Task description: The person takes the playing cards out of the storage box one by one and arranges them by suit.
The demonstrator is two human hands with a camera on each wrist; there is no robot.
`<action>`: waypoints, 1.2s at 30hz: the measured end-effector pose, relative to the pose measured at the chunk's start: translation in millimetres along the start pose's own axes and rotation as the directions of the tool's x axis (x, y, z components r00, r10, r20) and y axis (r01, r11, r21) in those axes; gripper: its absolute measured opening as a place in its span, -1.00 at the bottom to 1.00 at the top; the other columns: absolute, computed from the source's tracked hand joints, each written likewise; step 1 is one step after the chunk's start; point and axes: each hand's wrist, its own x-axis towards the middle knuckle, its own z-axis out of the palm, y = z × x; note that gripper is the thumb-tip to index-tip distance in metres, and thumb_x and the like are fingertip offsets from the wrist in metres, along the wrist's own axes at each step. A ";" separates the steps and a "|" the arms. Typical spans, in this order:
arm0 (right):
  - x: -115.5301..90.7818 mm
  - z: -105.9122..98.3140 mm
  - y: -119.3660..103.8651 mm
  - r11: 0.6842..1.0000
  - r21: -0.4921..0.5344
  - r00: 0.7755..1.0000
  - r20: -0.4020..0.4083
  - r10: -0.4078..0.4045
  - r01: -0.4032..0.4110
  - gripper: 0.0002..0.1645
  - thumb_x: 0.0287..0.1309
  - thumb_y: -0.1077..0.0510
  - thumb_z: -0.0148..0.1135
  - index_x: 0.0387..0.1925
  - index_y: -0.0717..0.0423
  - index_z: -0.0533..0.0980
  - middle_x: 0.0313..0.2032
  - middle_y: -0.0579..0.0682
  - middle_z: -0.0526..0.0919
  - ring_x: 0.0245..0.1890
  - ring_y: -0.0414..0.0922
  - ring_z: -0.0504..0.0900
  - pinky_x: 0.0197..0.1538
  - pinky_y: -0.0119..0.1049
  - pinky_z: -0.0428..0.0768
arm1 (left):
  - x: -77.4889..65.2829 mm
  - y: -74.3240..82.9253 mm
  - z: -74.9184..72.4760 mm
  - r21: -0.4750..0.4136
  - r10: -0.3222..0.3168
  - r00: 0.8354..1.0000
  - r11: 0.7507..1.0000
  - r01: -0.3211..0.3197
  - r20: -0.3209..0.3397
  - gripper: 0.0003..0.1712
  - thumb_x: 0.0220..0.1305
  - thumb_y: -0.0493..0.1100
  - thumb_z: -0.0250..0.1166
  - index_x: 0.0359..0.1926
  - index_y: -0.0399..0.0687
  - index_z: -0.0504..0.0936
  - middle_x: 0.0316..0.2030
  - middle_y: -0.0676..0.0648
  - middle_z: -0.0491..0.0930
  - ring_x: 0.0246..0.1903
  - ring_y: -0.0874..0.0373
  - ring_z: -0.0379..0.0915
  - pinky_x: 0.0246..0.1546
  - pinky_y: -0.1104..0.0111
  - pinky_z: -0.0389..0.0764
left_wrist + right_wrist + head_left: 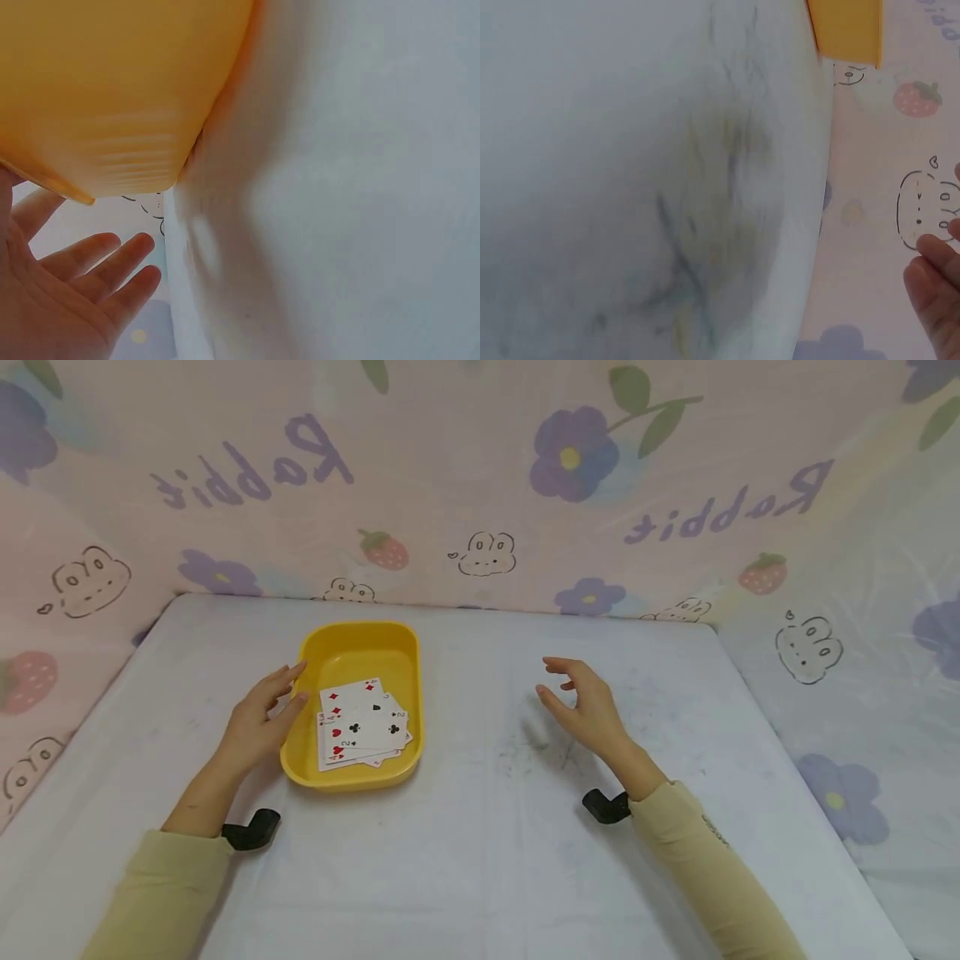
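Note:
A yellow plastic tray stands on the white-covered table, left of centre. In it lies a loose pile of playing cards, face up, with fours and twos showing. My left hand is at the tray's left rim, thumb and fingertips right at the edge. The left wrist view shows its fingers spread beside the tray's outer wall. To the right, my right hand hovers over the table with fingers loosely bent and nothing held. Only a few of its fingertips enter the right wrist view.
The white table cover carries faint dark smudges under the right hand. A patterned cloth with rabbits, flowers and strawberries hangs behind and at the sides. Each wrist wears a black camera mount.

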 end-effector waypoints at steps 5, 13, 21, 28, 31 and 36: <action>4.7 7.6 -7.6 1.000 0.017 1.000 0.014 -0.001 0.001 -0.48 0.22 0.17 0.24 0.19 0.25 0.42 0.07 0.17 0.56 0.06 0.08 0.53 -0.01 -0.06 0.58 | 1.5 -1.4 3.6 -0.082 -0.095 0.995 0.992 0.095 0.008 -0.35 0.47 0.11 -0.06 0.49 0.15 0.06 0.45 -0.32 0.00 0.29 -0.40 0.11 0.28 -0.21 0.21; 16.8 20.9 -19.4 0.999 0.045 0.999 0.041 -0.029 0.027 -0.50 0.23 0.16 0.24 0.18 0.23 0.43 0.01 0.16 0.60 0.04 0.05 0.54 -0.02 -0.09 0.60 | 2.4 -2.1 9.5 -0.223 -0.230 0.973 0.949 0.223 -0.008 -0.35 0.43 0.18 -0.05 0.47 0.34 0.06 0.44 -0.25 0.09 0.33 -0.30 0.12 0.29 -0.12 0.28; 40.8 29.0 -50.6 0.989 0.149 0.995 0.098 0.009 -0.023 -0.52 0.26 0.12 0.21 0.18 0.15 0.44 0.00 0.11 0.62 0.03 -0.02 0.56 -0.03 -0.18 0.61 | 3.0 -1.7 13.1 -0.315 -0.325 0.945 0.901 0.300 -0.027 -0.37 0.40 0.19 0.02 0.44 0.42 0.13 0.45 -0.20 0.09 0.34 -0.22 0.14 0.29 -0.04 0.32; 63.1 39.6 -71.5 0.966 0.242 0.991 0.122 0.061 -0.090 -0.56 0.28 0.09 0.19 0.16 0.09 0.46 -0.04 0.06 0.65 0.01 -0.08 0.59 0.02 -0.21 0.59 | 2.4 -0.2 12.5 -0.358 -0.366 0.930 0.872 0.333 -0.026 -0.38 0.36 0.18 0.09 0.41 0.46 0.19 0.45 -0.15 0.11 0.35 -0.17 0.15 0.29 0.02 0.33; 69.6 46.7 -78.5 0.959 0.265 0.991 0.119 0.067 -0.096 -0.58 0.28 0.09 0.18 0.15 0.08 0.48 -0.06 0.03 0.66 -0.02 -0.10 0.60 0.03 -0.22 0.59 | 2.5 -0.6 12.9 -0.364 -0.365 0.931 0.870 0.333 -0.020 -0.38 0.36 0.18 0.10 0.40 0.48 0.20 0.45 -0.14 0.11 0.34 -0.16 0.15 0.29 0.04 0.34; 78.1 59.9 -91.9 0.949 0.298 0.988 0.145 0.059 -0.101 -0.59 0.28 0.09 0.17 0.13 0.08 0.49 -0.06 0.02 0.67 -0.02 -0.11 0.60 0.03 -0.25 0.58 | 2.6 -0.6 14.0 -0.368 -0.363 0.932 0.869 0.329 -0.023 -0.39 0.36 0.18 0.11 0.40 0.49 0.21 0.44 -0.14 0.13 0.33 -0.16 0.18 0.29 0.05 0.34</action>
